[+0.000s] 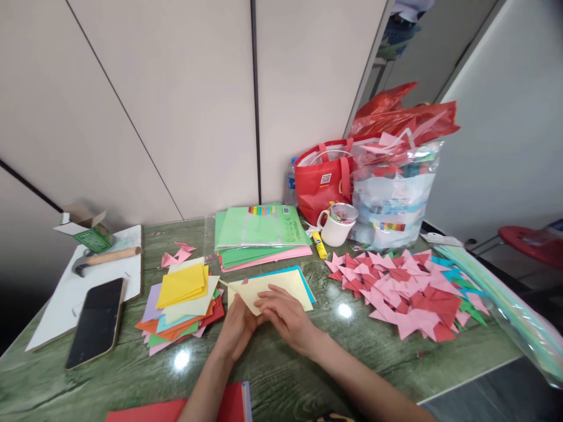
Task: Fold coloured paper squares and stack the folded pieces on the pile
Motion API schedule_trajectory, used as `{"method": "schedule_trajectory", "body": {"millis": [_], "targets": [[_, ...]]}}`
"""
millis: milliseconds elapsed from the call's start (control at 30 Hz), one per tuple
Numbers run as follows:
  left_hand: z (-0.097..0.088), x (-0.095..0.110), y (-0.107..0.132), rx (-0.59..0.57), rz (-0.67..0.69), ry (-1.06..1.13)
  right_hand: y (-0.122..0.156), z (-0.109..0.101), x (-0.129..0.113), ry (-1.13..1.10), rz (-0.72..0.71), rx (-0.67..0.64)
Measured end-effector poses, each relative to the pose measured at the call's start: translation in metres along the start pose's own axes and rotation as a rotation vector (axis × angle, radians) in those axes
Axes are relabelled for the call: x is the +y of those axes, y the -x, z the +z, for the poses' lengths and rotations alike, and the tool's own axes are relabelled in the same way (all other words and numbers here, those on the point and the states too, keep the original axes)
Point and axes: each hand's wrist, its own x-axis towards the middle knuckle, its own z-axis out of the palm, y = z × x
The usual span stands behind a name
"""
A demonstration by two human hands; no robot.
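Note:
A pale cream sheet of paper (251,293) is lifted at a slant between my two hands, with a narrow strip or folded edge sticking out at its upper left. My left hand (241,329) grips its lower edge, fingers mostly behind the paper. Bent over the right side of the sheet are the fingers of my right hand (285,313), its thumb close to my left hand. Under and behind them lies another cream sheet (301,286) on a blue sheet (309,283). To the left is a pile of folded coloured papers (182,287), yellow on top.
Pink and red folded paper pieces (396,287) heap at right, beside a plastic sleeve of pastel strips (505,293). Behind stand green paper packs (264,228), a glue stick (319,245), a white mug (336,228) and bags (323,181). A phone (97,319) and hammer (105,258) lie left.

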Motion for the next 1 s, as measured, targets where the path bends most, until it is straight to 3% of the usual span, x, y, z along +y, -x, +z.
{"method": "schedule_trajectory", "body": {"millis": [167, 300, 367, 500, 700, 1000], "targets": [[-0.003, 0.004, 0.0, 0.028, 0.045, -0.038, 0.004, 0.003, 0.0, -0.009, -0.036, -0.106], [0.0, 0.006, -0.002, 0.093, 0.056, -0.118, 0.005, 0.0, 0.007, 0.037, -0.051, -0.068], [0.002, 0.007, -0.002, 0.148, 0.083, -0.147, 0.005, -0.003, 0.011, 0.066, 0.029, 0.039], [0.002, 0.007, -0.003, 0.252, 0.16, -0.217, 0.006, -0.008, 0.02, 0.038, 0.35, 0.232], [0.004, 0.006, -0.002, 0.226, 0.216, -0.341, 0.011, -0.002, 0.031, -0.267, 0.754, 0.141], [0.001, 0.005, -0.003, 0.21, 0.127, -0.335, 0.014, 0.007, 0.031, -0.447, 0.848, 0.242]]}}
